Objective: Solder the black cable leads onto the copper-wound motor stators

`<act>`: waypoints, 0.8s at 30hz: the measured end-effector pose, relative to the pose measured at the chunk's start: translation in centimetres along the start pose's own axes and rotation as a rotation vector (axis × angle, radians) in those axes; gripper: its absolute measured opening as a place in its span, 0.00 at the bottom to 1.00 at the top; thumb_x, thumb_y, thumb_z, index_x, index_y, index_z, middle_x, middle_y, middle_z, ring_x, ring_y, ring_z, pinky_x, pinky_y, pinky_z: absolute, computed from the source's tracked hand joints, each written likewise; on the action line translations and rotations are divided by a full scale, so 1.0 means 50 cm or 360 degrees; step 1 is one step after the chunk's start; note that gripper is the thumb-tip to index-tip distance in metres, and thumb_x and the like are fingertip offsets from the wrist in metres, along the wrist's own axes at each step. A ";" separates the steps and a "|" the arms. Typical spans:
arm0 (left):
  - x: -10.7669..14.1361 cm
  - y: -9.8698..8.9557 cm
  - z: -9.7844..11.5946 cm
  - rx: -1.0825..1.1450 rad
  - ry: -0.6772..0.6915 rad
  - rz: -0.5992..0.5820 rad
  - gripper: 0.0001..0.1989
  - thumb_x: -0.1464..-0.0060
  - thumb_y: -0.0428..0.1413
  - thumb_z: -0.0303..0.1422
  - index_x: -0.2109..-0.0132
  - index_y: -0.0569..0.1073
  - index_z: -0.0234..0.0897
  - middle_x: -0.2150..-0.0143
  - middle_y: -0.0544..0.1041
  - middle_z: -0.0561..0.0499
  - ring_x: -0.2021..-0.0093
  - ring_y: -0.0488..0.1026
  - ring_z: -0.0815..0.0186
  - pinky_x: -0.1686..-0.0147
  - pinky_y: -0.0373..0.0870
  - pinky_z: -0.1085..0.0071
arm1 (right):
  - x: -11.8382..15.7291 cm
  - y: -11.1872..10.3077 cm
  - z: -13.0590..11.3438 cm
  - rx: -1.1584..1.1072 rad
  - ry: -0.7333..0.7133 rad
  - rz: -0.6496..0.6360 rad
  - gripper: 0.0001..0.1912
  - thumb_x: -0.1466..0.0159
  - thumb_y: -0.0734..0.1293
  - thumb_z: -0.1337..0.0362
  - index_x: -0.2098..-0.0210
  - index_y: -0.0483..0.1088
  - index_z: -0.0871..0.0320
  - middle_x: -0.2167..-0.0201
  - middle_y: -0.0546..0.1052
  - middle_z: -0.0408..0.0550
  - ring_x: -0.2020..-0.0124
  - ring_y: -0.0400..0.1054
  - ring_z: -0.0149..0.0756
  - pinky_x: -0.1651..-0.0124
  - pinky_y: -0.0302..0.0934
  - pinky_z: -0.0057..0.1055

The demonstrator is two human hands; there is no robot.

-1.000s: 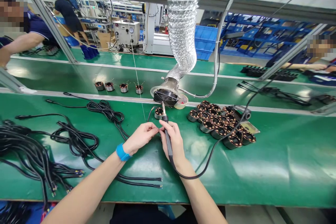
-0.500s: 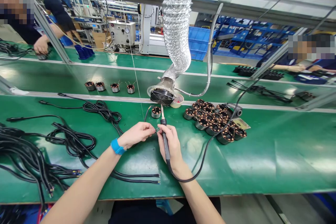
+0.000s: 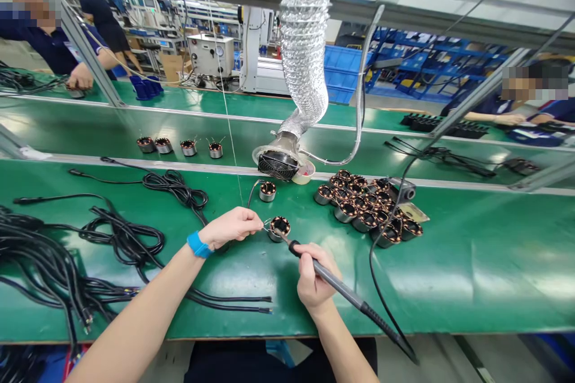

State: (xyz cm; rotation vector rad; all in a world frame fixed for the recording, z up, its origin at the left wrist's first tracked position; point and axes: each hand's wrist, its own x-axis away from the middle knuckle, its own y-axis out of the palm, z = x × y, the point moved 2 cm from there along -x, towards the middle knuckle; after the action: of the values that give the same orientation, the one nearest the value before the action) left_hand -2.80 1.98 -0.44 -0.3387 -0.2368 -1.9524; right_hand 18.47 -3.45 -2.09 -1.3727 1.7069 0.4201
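Observation:
My right hand (image 3: 313,275) grips a black soldering iron (image 3: 335,282), whose tip reaches up-left to a small round copper-wound stator (image 3: 279,228) on the green bench. My left hand (image 3: 231,226), with a blue wristband, pinches something thin at the stator's left edge; what it pinches is too small to make out. A second stator (image 3: 268,191) with a black lead sits just beyond. The iron's black cord (image 3: 384,233) loops off to the right.
A pile of several stators (image 3: 366,206) lies to the right. Black cables (image 3: 121,239) spread over the left of the bench (image 3: 471,263). A silver fume duct with fan (image 3: 278,161) hangs ahead. More stators (image 3: 179,145) ride the belt behind. Other people work at the far left and right.
My right hand dropped back toward me and swung the iron from upright to slanting low right. A stator that my hands hid before now shows between them.

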 end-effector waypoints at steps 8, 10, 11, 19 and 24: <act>0.001 0.010 0.003 -0.0028 0.0004 0.0057 0.15 0.50 0.60 0.42 0.69 0.69 0.33 0.76 0.61 0.58 0.80 0.49 0.78 0.80 0.40 0.74 | -0.021 0.011 -0.029 -0.0039 -0.0131 -0.0066 0.10 0.37 0.61 0.73 0.63 0.73 0.56 0.73 0.79 0.43 0.75 0.71 0.32 0.69 0.66 0.31; 0.001 0.011 0.004 -0.0034 0.0010 0.0068 0.16 0.50 0.60 0.42 0.69 0.69 0.33 0.76 0.61 0.58 0.80 0.49 0.78 0.80 0.40 0.74 | -0.021 0.011 -0.028 -0.0029 -0.0111 -0.0083 0.10 0.37 0.61 0.73 0.63 0.73 0.56 0.72 0.80 0.43 0.74 0.72 0.32 0.68 0.67 0.31; 0.002 0.011 0.004 -0.0037 0.0013 0.0071 0.16 0.50 0.60 0.43 0.69 0.69 0.33 0.76 0.61 0.58 0.80 0.49 0.78 0.80 0.40 0.74 | -0.019 0.010 -0.027 -0.0017 -0.0099 -0.0086 0.10 0.37 0.61 0.73 0.63 0.73 0.56 0.72 0.80 0.43 0.73 0.73 0.33 0.67 0.67 0.31; 0.003 0.014 0.004 -0.0030 0.0002 0.0076 0.18 0.50 0.61 0.45 0.68 0.69 0.32 0.75 0.62 0.58 0.80 0.49 0.78 0.80 0.40 0.74 | 0.008 0.012 0.000 0.0016 0.0332 -0.0003 0.13 0.33 0.59 0.64 0.65 0.75 0.56 0.75 0.78 0.46 0.77 0.73 0.35 0.72 0.68 0.33; 0.001 0.011 0.000 -0.0010 0.0000 0.0075 0.17 0.50 0.60 0.44 0.68 0.69 0.32 0.75 0.62 0.58 0.80 0.49 0.78 0.80 0.40 0.74 | 0.015 0.011 0.011 -0.0101 0.0504 0.0212 0.15 0.31 0.59 0.61 0.66 0.74 0.59 0.83 0.71 0.41 0.85 0.65 0.30 0.78 0.62 0.29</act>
State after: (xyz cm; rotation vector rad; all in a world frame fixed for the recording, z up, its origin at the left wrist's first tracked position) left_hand -2.29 1.71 -0.39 -0.3451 -0.2210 -1.9073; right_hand 18.18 -3.33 -3.10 -1.4342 2.0670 0.3466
